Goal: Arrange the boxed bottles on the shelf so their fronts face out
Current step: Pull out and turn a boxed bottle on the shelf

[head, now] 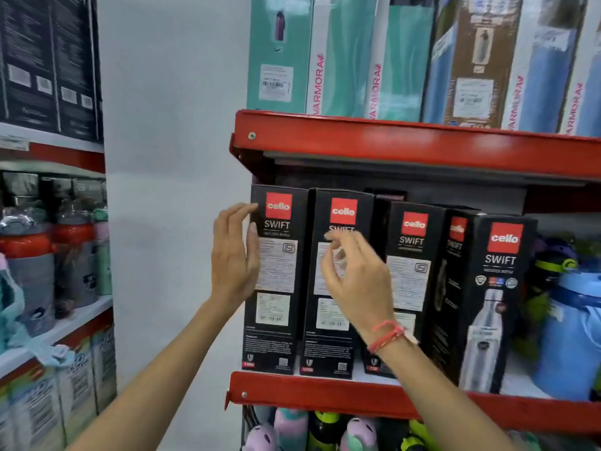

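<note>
Shop, likely housewares aisle: red shelves stocked with boxed bottles, barcode labels.

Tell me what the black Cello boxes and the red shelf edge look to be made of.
Black Cello boxes: likely printed cardboard, fairly matte, with crisp folded edges and stuck-on white labels. Red shelf edge: probably painted sheet metal, glossy, with a bent lip and a screw head.

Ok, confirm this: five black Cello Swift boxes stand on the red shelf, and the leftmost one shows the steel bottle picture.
Not quite. In the head view, the box showing the steel bottle picture is the rightmost Cello Swift box, not the leftmost. The leftmost Cello Swift box shows white label panels and a barcode. The rest holds: five black boxes stand on the red shelf.
</note>
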Available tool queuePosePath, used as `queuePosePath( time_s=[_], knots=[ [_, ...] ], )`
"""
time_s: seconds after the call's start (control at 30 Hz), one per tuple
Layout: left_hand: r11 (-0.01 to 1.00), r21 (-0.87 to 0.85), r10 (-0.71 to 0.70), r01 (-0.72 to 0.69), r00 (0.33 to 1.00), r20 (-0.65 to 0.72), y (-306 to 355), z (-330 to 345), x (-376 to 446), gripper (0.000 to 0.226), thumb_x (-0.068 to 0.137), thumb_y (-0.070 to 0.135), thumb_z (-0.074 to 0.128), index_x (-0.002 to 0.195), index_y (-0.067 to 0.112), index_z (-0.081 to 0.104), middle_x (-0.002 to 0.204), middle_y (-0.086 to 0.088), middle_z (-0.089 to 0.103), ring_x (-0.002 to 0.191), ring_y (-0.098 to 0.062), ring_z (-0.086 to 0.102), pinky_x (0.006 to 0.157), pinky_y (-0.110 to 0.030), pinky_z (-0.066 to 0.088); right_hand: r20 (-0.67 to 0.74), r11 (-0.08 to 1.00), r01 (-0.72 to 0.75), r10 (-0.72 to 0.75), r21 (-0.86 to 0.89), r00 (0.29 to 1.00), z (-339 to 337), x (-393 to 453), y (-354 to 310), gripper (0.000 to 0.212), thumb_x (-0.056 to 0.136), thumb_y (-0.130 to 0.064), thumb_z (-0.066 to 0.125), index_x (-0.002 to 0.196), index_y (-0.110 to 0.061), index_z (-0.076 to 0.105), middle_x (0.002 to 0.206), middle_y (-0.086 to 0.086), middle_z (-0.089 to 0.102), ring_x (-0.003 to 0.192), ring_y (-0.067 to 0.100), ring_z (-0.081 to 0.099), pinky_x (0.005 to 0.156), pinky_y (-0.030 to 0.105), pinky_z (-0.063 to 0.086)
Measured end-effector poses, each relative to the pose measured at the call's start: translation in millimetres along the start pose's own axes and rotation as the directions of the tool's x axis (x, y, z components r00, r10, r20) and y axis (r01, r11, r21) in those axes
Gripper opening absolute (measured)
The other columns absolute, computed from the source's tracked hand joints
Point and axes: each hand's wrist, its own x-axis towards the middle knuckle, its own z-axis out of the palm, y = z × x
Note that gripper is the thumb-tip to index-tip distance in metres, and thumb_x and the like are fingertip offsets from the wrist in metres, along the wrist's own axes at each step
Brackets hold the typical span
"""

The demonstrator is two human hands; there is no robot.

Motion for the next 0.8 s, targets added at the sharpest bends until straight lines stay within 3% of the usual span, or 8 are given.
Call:
queuePosePath(
  time_s=[0.1, 0.17, 0.3, 0.37, 0.47, 0.57, 0.7, 0.8],
  knots=[
    [0.928, -0.17, -0.325, 0.332, 0.943, 0.064, -22, 1, -11, 0.034, 0.099, 0.031, 0.033, 0.125, 0.015, 0.05, 0.123, -0.004, 0.055, 0.11, -0.015, 0.055, 0.091, -0.035, 0.049, 0.117, 0.988, -0.156, 0.155, 0.006, 0.981, 29, -23, -14, 0.032, 0.092, -0.028, 0.052, 0.121, -0.018, 0.057, 0.104, -0.005, 0.063, 0.083, 0.011, 0.063, 0.07, 0.032, 0.058],
    [0.819, -0.184, -0.495, 0.544, 0.831, 0.252, -33, 5, -21, 0.037, 0.101, 0.038, 0.031, 0.126, 0.018, 0.049, 0.123, -0.002, 0.059, 0.112, -0.017, 0.058, 0.092, -0.035, 0.046, 0.19, 0.971, -0.232, 0.237, -0.05, 0.953, 47, -39, -28, 0.046, 0.093, -0.036, 0.05, 0.136, -0.019, 0.045, 0.118, -0.003, 0.057, 0.095, 0.013, 0.062, 0.079, 0.032, 0.057],
    [0.648, -0.152, -0.555, 0.746, 0.6, 0.576, -52, 8, -33, 0.051, 0.097, 0.057, 0.02, 0.127, 0.029, 0.051, 0.124, 0.009, 0.062, 0.113, -0.007, 0.058, 0.096, -0.026, 0.041, 0.214, 0.93, -0.308, 0.349, -0.203, 0.912, 75, -54, -56, 0.077, 0.091, -0.046, 0.048, 0.152, -0.012, 0.015, 0.148, 0.005, 0.033, 0.126, 0.02, 0.044, 0.093, 0.03, 0.05],
    [0.607, -0.171, -0.504, 0.776, 0.543, 0.671, -53, 8, -35, 0.046, 0.097, 0.058, 0.014, 0.116, 0.047, 0.054, 0.107, 0.028, 0.068, 0.102, 0.01, 0.062, 0.087, -0.013, 0.047, 0.218, 0.894, -0.339, 0.407, -0.292, 0.887, 87, -58, -70, 0.091, 0.084, -0.05, 0.057, 0.152, -0.006, 0.015, 0.151, 0.014, 0.032, 0.127, 0.029, 0.04, 0.091, 0.034, 0.054],
    [0.561, -0.219, -0.452, 0.798, 0.517, 0.727, -43, -1, -28, 0.045, 0.1, 0.048, 0.01, 0.105, 0.052, 0.055, 0.089, 0.036, 0.067, 0.084, 0.024, 0.06, 0.07, -0.005, 0.045, 0.179, 0.851, -0.382, 0.465, -0.36, 0.867, 104, -53, -83, 0.105, 0.07, -0.055, 0.071, 0.147, 0.003, 0.028, 0.143, 0.026, 0.041, 0.116, 0.036, 0.048, 0.079, 0.039, 0.059],
    [0.565, -0.23, -0.419, 0.792, 0.516, 0.747, -42, -12, -25, 0.05, 0.099, 0.053, 0.014, 0.12, 0.044, 0.058, 0.108, 0.029, 0.069, 0.1, 0.015, 0.061, 0.075, -0.005, 0.046, 0.132, 0.848, -0.405, 0.47, -0.342, 0.872, 106, -43, -92, 0.114, 0.064, -0.058, 0.076, 0.147, 0.003, 0.026, 0.14, 0.03, 0.04, 0.118, 0.039, 0.047, 0.073, 0.041, 0.059],
    [0.573, -0.271, -0.405, 0.774, 0.555, 0.726, -50, -27, -25, 0.054, 0.094, 0.065, 0.023, 0.136, 0.04, 0.047, 0.136, 0.016, 0.056, 0.122, 0.001, 0.054, 0.1, -0.03, 0.046, 0.122, 0.889, -0.362, 0.407, -0.281, 0.905, 98, -35, -101, 0.119, 0.068, -0.057, 0.075, 0.151, -0.001, 0.011, 0.147, 0.028, 0.027, 0.129, 0.037, 0.034, 0.087, 0.044, 0.056],
    [0.581, -0.284, -0.448, 0.762, 0.591, 0.671, -50, -42, -19, 0.054, 0.091, 0.06, 0.034, 0.135, 0.029, 0.042, 0.131, 0.008, 0.056, 0.116, -0.001, 0.056, 0.081, -0.026, 0.053, 0.16, 0.935, -0.321, 0.343, -0.148, 0.926, 88, -30, -99, 0.121, 0.072, -0.052, 0.073, 0.152, -0.008, -0.005, 0.151, 0.021, 0.014, 0.134, 0.031, 0.02, 0.108, 0.039, 0.04]
  ],
)
